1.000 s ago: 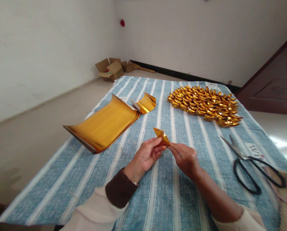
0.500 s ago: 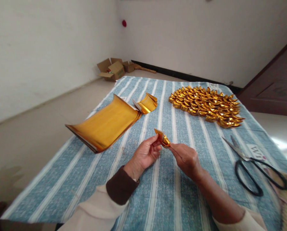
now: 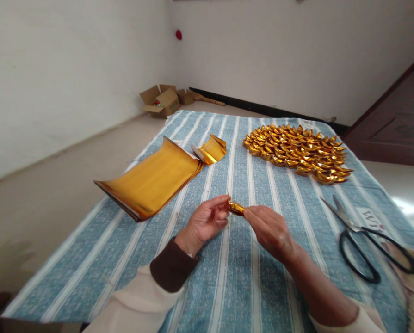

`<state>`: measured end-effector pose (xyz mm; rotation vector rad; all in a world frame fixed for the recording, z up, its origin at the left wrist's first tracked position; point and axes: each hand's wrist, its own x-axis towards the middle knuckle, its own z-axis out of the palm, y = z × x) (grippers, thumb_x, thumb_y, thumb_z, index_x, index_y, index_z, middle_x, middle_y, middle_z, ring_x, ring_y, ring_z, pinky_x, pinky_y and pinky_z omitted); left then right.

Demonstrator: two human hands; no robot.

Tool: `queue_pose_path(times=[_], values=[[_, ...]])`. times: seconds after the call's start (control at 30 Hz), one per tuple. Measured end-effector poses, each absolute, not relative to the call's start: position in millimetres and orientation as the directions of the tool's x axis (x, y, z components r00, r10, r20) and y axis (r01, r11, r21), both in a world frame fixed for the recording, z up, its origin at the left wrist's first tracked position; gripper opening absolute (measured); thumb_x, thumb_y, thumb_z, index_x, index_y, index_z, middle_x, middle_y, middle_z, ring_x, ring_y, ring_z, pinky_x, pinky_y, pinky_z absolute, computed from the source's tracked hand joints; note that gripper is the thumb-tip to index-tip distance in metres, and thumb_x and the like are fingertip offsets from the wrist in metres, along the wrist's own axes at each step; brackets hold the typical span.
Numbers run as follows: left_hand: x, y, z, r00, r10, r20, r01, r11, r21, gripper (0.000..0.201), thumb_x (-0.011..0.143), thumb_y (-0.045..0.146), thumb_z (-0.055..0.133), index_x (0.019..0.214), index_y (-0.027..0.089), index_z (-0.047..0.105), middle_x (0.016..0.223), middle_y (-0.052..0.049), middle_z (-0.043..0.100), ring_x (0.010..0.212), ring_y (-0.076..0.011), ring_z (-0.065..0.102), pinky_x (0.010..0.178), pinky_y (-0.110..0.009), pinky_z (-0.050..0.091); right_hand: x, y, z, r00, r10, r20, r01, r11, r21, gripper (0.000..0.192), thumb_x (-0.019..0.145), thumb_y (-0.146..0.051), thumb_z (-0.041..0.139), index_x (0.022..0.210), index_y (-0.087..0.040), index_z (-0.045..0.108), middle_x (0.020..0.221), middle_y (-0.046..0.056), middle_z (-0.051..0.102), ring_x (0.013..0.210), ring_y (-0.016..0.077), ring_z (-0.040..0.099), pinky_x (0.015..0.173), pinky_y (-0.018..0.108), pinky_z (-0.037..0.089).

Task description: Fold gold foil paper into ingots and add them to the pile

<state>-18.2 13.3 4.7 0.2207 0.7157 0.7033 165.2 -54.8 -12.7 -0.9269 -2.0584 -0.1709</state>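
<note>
Left hand (image 3: pixel 207 221) and right hand (image 3: pixel 269 229) are both pinched shut on one small folded gold foil piece (image 3: pixel 236 207), held between them in the air just above the striped cloth (image 3: pixel 234 286). Left thumb and forefinger take its left end, right fingertips take the right end; most of the piece is hidden by the fingers.

Handling, as a judgement: foil paper, near weightless, thin, creases permanently and crushes easily. The glossy face is probably slippery. Grip at the folded ends or along the creases, light pinch only, and keep pressure off the hollow middle.

Positions relative to the foil piece:
- Stack of flat gold sheets (image 3: pixel 151 181): behind and to the left, on the cloth, both ends curling upward.
- Loose curled gold sheet (image 3: pixel 212 149): directly behind, touching the far end of the stack.
- Pile of finished gold folded pieces (image 3: pixel 297 151): behind and to the right, well apart, packed tight and overlapping.
- Scissors (image 3: pixel 361 238): to the right, flat on the cloth, black handles, blades slightly apart.

Containers: open cardboard boxes (image 3: pixel 165 99) on the floor far behind and to the left, by the wall corner, flaps up. Contents can't be made out from here.
</note>
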Motion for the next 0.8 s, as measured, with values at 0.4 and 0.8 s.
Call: queue_pose_path(times=[0.4,0.8], values=[[-30,10,6,0.715,0.566,-0.410,-0.254,0.756,0.603,0.017,0.068,0.006,0.071,0.085,0.010,0.067,0.070,-0.004,0.066,0.038,0.0005,0.040,0.034,-0.008,0.031,169,-57,-10,-0.344,0.537,0.770,0.670,0.715,-0.199,0.031,0.092,-0.001,0.048,0.116,-0.018,0.058,0.103,0.010,0.073,0.099,0.0182,0.068,0.084,0.034,0.058],[-22,4,2,0.575,0.742,-0.345,-0.168,0.520,0.837,0.031,0.061,0.013,0.079,0.085,0.012,0.060,0.068,-0.003,0.070,0.037,-0.0016,0.047,0.035,-0.011,0.031,162,-53,-19,-0.086,0.738,0.669,0.564,0.590,-0.578,0.030,0.090,-0.005,0.048,0.105,-0.021,0.068,0.105,0.009,0.074,0.101,0.0187,0.070,0.088,0.035,0.059]])
